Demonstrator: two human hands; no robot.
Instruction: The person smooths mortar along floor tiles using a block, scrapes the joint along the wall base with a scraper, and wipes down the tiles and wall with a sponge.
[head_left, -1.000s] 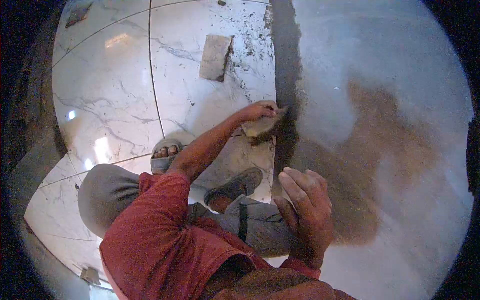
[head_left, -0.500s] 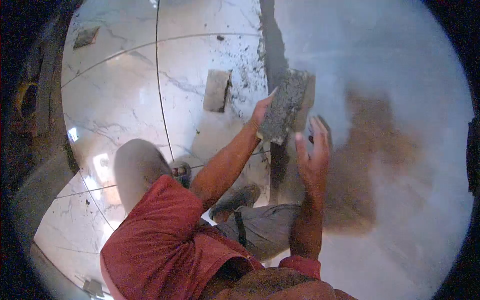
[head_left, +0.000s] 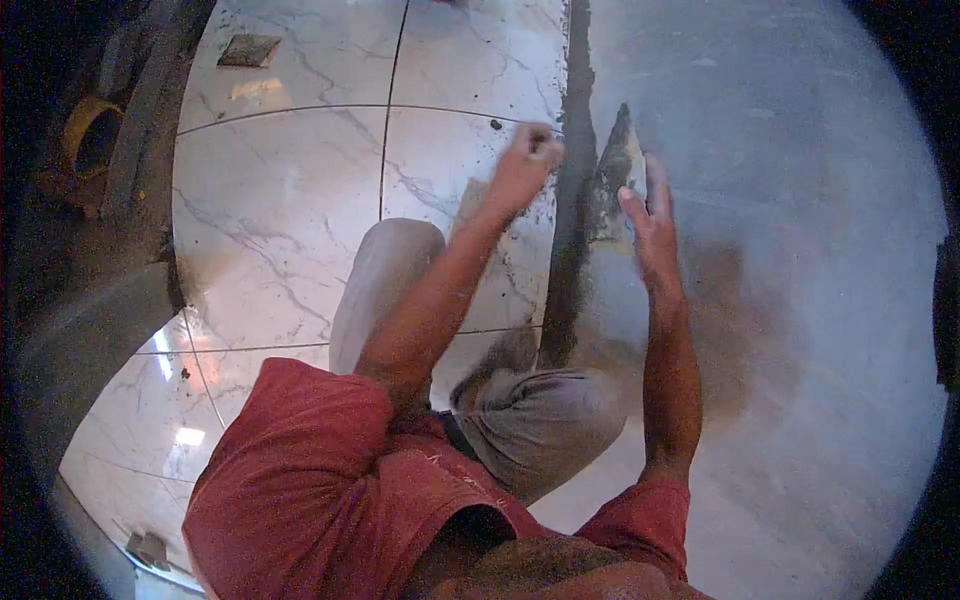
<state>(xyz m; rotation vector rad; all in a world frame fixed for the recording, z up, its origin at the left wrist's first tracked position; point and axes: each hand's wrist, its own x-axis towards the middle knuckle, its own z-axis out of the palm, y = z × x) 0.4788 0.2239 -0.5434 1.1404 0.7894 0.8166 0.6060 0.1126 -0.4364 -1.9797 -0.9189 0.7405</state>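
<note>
My right hand [head_left: 655, 225] grips a mortar-coated piece of tile [head_left: 617, 175] between thumb and fingers. The piece stands tilted over the smooth grey surface, just right of a dark mortar strip [head_left: 573, 160]. Left of that strip my left hand [head_left: 530, 160] is raised over the floor tiles with its fingers curled in. Motion blurs it, and whatever may be inside the fist is hidden. A second cut tile piece [head_left: 470, 198] lies on the floor, partly covered by my left forearm.
White marbled floor tiles [head_left: 290, 210] with dark joints and mortar crumbs spread to the left. A further tile piece [head_left: 249, 50] lies at the upper left, near a yellow ring-shaped object [head_left: 88, 135]. The smooth grey surface [head_left: 800, 150] fills the right side.
The mortar-coated tile piece has passed from my left hand to my right and is turned more edge-on. My left hand has come away, fingers now curled. The view has shifted.
</note>
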